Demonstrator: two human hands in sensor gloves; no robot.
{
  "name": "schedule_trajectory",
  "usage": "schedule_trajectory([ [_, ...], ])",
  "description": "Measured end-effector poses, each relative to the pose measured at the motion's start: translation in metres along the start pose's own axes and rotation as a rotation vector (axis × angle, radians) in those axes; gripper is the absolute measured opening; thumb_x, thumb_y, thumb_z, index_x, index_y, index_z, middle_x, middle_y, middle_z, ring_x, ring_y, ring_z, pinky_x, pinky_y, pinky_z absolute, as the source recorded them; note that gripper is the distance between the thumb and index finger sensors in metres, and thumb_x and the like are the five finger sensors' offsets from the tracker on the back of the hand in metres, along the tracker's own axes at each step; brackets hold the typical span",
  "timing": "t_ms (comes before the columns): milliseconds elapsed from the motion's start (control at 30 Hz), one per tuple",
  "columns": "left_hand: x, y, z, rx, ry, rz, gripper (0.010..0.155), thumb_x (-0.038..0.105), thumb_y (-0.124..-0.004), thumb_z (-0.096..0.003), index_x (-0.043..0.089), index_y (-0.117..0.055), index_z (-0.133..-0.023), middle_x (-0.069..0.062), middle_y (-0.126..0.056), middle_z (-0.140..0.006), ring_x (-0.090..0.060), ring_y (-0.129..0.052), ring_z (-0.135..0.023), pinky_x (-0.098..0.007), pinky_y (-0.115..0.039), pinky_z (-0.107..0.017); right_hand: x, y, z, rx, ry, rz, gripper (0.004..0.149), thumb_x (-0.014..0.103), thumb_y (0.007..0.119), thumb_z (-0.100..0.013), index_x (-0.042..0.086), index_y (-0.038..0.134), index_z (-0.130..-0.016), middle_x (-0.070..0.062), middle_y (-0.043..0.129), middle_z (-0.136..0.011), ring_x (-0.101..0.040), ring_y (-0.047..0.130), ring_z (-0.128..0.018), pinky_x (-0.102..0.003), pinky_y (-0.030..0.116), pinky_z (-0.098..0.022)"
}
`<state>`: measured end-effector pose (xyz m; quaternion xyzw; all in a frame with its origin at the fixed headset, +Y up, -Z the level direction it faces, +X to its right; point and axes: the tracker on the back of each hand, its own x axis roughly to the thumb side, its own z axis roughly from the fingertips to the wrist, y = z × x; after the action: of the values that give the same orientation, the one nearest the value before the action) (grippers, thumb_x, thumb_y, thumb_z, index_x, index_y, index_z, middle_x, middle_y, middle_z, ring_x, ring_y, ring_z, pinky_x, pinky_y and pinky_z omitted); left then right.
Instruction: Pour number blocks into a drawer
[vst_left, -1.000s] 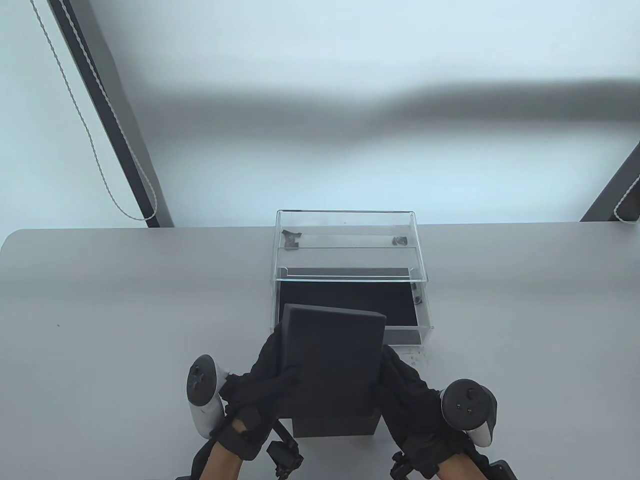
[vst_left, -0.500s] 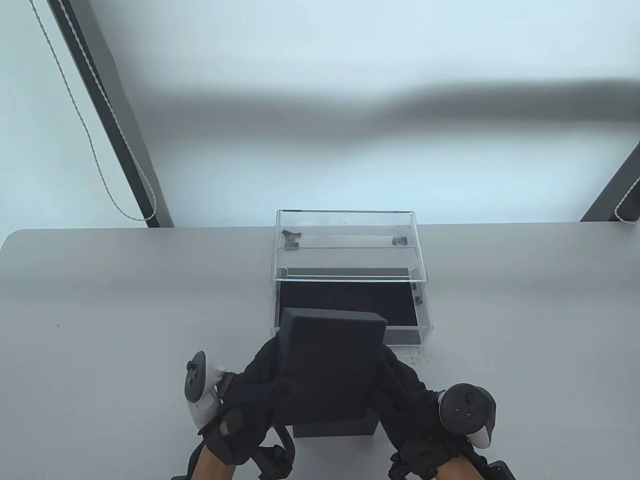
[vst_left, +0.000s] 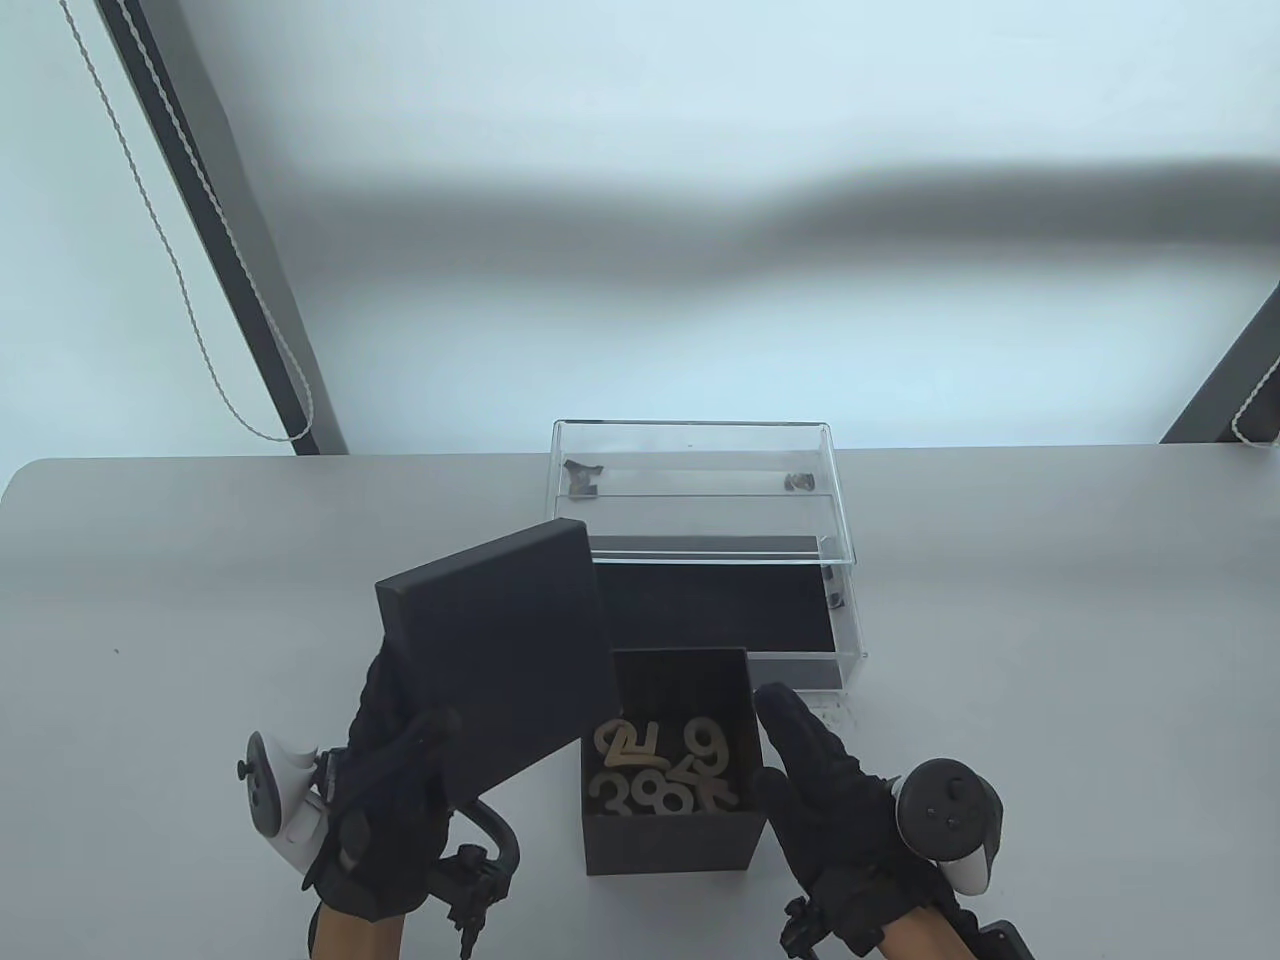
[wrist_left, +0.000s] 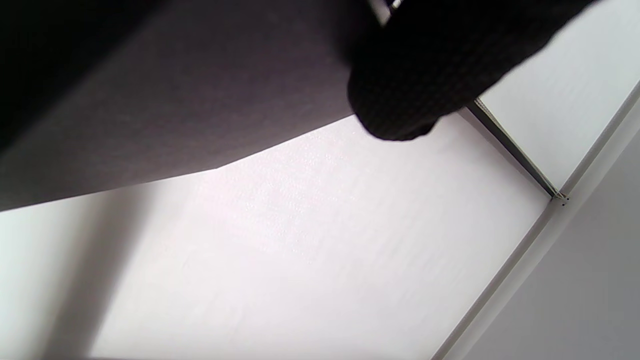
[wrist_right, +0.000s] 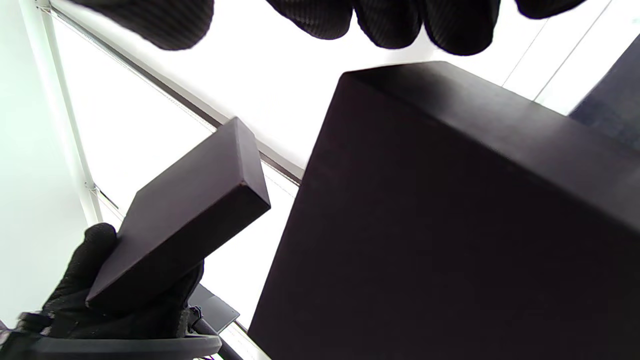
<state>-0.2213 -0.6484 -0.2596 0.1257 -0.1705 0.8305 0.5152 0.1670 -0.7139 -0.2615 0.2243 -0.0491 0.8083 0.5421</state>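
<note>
A black box (vst_left: 668, 845) stands open near the table's front edge, with several pale number blocks (vst_left: 660, 768) inside. My left hand (vst_left: 400, 745) grips the box's black lid (vst_left: 495, 645) and holds it tilted up, left of the box. The lid (wrist_right: 190, 215) and the left hand (wrist_right: 100, 280) also show in the right wrist view. My right hand (vst_left: 785, 745) lies open along the box's right wall; whether it touches is unclear. Its fingers (wrist_right: 390, 20) hang above the box (wrist_right: 440, 225). Behind the box, a clear drawer (vst_left: 852, 625) with a black floor stands pulled out of its clear case (vst_left: 700, 450).
The grey table (vst_left: 200, 600) spreads out to the left and right of the box. Small metal fittings (vst_left: 583, 478) sit inside the case. A bead cord (vst_left: 180, 260) hangs by the window beyond the table's far edge.
The lid has come off the box: my left hand has lifted it and swung it up and to the left, showing the number blocks. My right hand has let go of the lid.
</note>
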Motion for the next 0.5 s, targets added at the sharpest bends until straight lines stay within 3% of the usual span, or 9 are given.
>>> schedule_trajectory([
  [100, 0.007, 0.010, 0.003, 0.092, -0.002, -0.141, 0.073, 0.043, -0.083, -0.0469, 0.027, -0.044, -0.107, -0.002, -0.069, -0.111, -0.032, -0.080, -0.096, -0.055, -0.070, -0.071, 0.001, 0.000, 0.000, -0.001, 0.003, 0.001, 0.078, 0.060, 0.064, -0.045, 0.011, 0.044, -0.103, -0.024, 0.047, -0.108, -0.057, 0.054, -0.089, -0.072, 0.048, -0.061],
  [267, 0.015, 0.019, 0.005, 0.151, -0.020, -0.429, 0.071, 0.041, -0.086, -0.0455, 0.033, -0.050, -0.106, 0.003, -0.068, -0.113, -0.033, -0.077, -0.099, -0.057, -0.069, -0.071, 0.000, 0.000, 0.000, 0.000, 0.016, -0.012, 0.078, 0.060, 0.064, -0.045, 0.010, 0.044, -0.103, -0.024, 0.048, -0.108, -0.057, 0.055, -0.088, -0.072, 0.048, -0.061],
  [500, 0.003, 0.031, 0.005, 0.210, 0.056, -0.615, 0.069, 0.038, -0.087, -0.0446, 0.035, -0.054, -0.104, 0.003, -0.067, -0.114, -0.035, -0.072, -0.101, -0.059, -0.067, -0.071, 0.001, 0.000, 0.000, 0.003, 0.022, -0.013, 0.078, 0.060, 0.064, -0.045, 0.010, 0.045, -0.102, -0.024, 0.048, -0.108, -0.057, 0.056, -0.088, -0.072, 0.048, -0.061],
])
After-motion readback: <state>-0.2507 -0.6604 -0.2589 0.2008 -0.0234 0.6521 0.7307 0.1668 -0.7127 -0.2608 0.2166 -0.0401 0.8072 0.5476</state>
